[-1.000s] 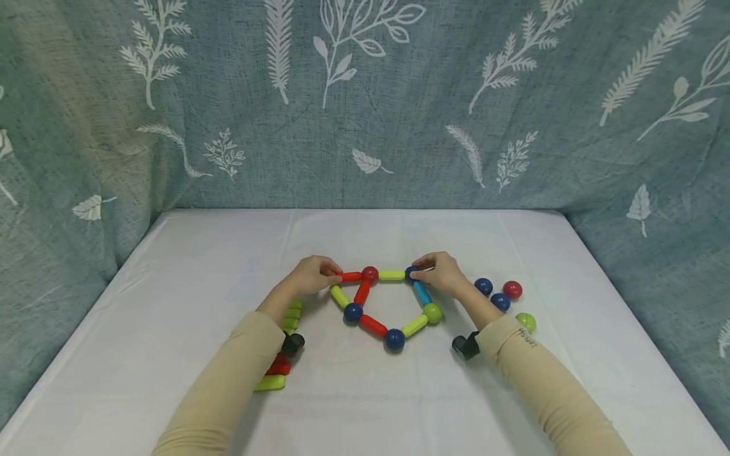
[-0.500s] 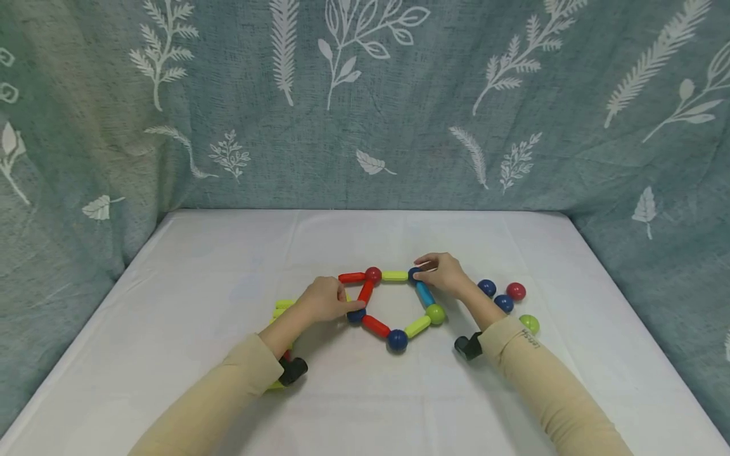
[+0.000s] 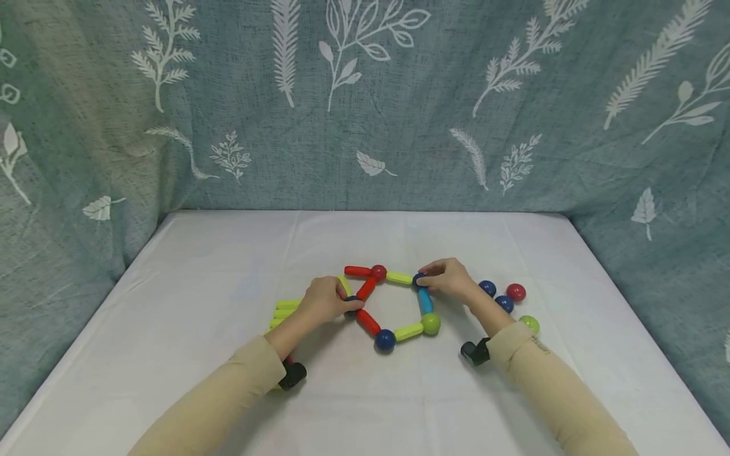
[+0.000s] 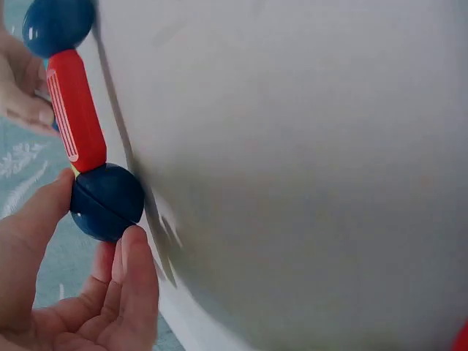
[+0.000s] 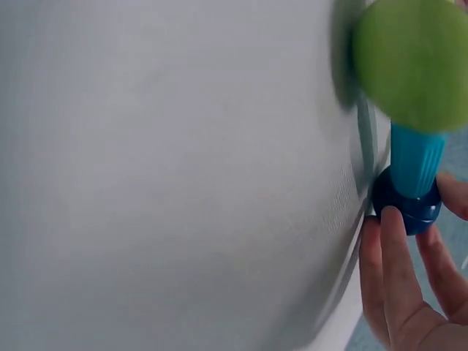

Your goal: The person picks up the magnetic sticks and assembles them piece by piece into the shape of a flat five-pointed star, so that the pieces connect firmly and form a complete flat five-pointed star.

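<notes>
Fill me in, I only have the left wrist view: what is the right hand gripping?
Observer: The right hand pinches a dark blue ball, which is joined to a blue stick.
Operator: What is at the other end of that stick?
Observer: A green ball.
Operator: Anything lying to the right of that hand?
Observer: Yes, two loose blue balls, a red ball and another green ball.

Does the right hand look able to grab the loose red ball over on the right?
Probably yes: the loose red ball lies uncovered on the table. But the right hand grips a blue ball, so it would likely need to let go first.
</notes>
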### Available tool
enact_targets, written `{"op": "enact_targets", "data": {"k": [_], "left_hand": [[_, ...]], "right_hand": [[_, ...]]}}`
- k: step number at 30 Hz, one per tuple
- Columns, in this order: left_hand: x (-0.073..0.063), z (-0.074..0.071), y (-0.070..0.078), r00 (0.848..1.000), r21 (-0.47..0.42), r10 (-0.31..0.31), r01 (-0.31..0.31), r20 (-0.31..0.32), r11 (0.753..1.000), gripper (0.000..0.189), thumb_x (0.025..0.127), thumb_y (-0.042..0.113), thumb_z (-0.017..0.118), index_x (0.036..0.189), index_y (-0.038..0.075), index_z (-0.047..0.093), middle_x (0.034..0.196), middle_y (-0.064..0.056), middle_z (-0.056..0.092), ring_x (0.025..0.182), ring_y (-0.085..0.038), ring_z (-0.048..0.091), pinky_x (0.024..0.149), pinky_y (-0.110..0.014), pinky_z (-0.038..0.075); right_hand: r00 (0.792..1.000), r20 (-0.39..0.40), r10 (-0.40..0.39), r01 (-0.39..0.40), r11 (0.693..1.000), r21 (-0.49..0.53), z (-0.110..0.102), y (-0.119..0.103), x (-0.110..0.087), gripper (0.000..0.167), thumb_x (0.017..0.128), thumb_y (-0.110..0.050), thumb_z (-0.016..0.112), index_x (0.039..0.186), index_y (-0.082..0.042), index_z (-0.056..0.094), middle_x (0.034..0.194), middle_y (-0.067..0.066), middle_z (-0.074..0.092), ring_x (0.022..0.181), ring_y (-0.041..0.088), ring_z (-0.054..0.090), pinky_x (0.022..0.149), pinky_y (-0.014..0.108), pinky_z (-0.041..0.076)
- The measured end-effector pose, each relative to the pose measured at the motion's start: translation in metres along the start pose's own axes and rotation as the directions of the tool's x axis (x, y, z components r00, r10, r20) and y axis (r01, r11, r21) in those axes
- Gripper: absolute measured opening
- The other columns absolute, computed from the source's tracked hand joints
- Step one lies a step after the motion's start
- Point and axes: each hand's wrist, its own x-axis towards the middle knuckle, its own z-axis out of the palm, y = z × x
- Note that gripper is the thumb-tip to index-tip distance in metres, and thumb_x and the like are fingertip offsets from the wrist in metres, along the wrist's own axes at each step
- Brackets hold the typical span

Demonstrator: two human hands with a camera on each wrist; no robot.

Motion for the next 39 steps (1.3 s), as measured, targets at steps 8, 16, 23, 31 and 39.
{"op": "enact_targets", "data": {"k": [8, 16, 23, 31, 39], "left_hand": [[0.018, -0.008, 0.003, 0.999, -0.021, 0.031, -0.032, -0.02, 0.999, 0.026, 0.07, 0.021, 0.08, 0.08, 0.002, 0.066, 0.071, -0.004, 0.059, 0.064, -0.015, 0.053, 0.055, -0.023, 0.043], [0.035, -0.003, 0.007, 0.997, -0.082, 0.074, -0.076, -0.034, 0.994, 0.025, 0.073, 0.015, 0.078, 0.092, 0.002, 0.069, 0.087, -0.006, 0.067, 0.083, -0.018, 0.06, 0.07, -0.029, 0.049], [0.039, 0.002, 0.017, 0.995, -0.09, 0.099, -0.1, -0.021, 0.991, 0.023, 0.073, 0.013, 0.077, 0.094, 0.003, 0.071, 0.09, -0.007, 0.069, 0.09, -0.02, 0.061, 0.077, -0.03, 0.049], [0.042, 0.005, 0.018, 0.994, -0.119, 0.101, -0.106, -0.045, 0.987, 0.023, 0.072, 0.012, 0.078, 0.092, 0.003, 0.072, 0.089, -0.006, 0.069, 0.087, -0.018, 0.062, 0.074, -0.028, 0.05], [0.04, 0.009, 0.018, 0.994, -0.166, 0.08, -0.092, -0.074, 0.982, 0.022, 0.071, 0.01, 0.078, 0.091, 0.003, 0.072, 0.09, -0.007, 0.069, 0.082, -0.016, 0.063, 0.069, -0.023, 0.051]], "right_hand": [[0.999, 0.042, -0.001, 0.0, 1.0, 0.014, -0.003, 0.01, -0.02, 0.024, 0.079, -0.016, 0.071, 0.095, -0.001, 0.061, 0.096, 0.013, 0.061, 0.07, 0.015, 0.059, 0.064, 0.025, 0.052], [0.99, 0.138, -0.024, 0.026, 1.0, -0.015, -0.001, 0.02, -0.042, 0.025, 0.077, -0.021, 0.074, 0.085, -0.003, 0.057, 0.083, 0.008, 0.059, 0.066, 0.014, 0.055, 0.06, 0.025, 0.049], [0.979, 0.191, -0.067, 0.082, 0.994, -0.076, 0.003, 0.021, -0.06, 0.025, 0.078, -0.02, 0.073, 0.084, -0.004, 0.055, 0.078, 0.006, 0.058, 0.063, 0.013, 0.054, 0.059, 0.024, 0.048], [0.968, 0.198, -0.151, 0.174, 0.979, -0.105, 0.0, 0.02, -0.07, 0.022, 0.079, -0.019, 0.071, 0.087, -0.003, 0.06, 0.079, 0.004, 0.061, 0.065, 0.014, 0.059, 0.059, 0.028, 0.051], [0.938, 0.094, -0.334, 0.342, 0.937, -0.076, -0.045, 0.025, -0.073, 0.033, 0.086, -0.023, 0.065, 0.107, 0.001, 0.062, 0.103, 0.012, 0.063, 0.09, 0.023, 0.061, 0.075, 0.033, 0.051]]}}
